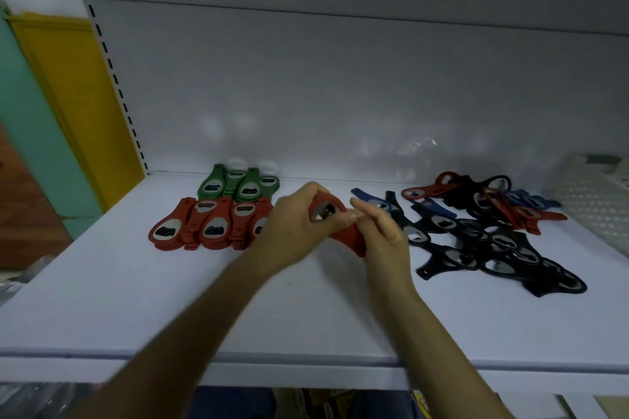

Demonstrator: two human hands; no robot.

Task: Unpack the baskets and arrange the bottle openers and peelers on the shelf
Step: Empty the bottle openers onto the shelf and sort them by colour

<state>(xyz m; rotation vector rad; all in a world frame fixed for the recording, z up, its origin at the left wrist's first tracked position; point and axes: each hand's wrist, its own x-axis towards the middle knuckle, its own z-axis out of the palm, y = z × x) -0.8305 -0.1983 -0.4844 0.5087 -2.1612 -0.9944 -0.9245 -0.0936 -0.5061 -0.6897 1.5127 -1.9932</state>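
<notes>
Bottle openers lie in three groups on the white shelf (pixel 238 309), and one more, a red bottle opener (pixel 345 235), is held just above the shelf at the middle of the frame. The left hand (pixel 296 224) curls its fingers round the opener's wide head, the metal insert showing between them. The right hand (pixel 386 235) meets it from the right with fingers fairly straight; the red handle passes under its palm, and motion blur hides whether it grips or only touches. Left of the hands, the red openers (pixel 211 224) stand in a neat overlapping row, with the green openers (pixel 238 185) packed just behind them against the back wall. Right of the hands, a loose heap of dark and red openers (pixel 483 231) sprawls, so tangled that single pieces are hard to count. A pale perforated basket (pixel 592 201) is cut off by the right edge. No marking on any opener is legible. A yellow scrap (pixel 420 401) below the shelf lip bears print too small to read.
</notes>
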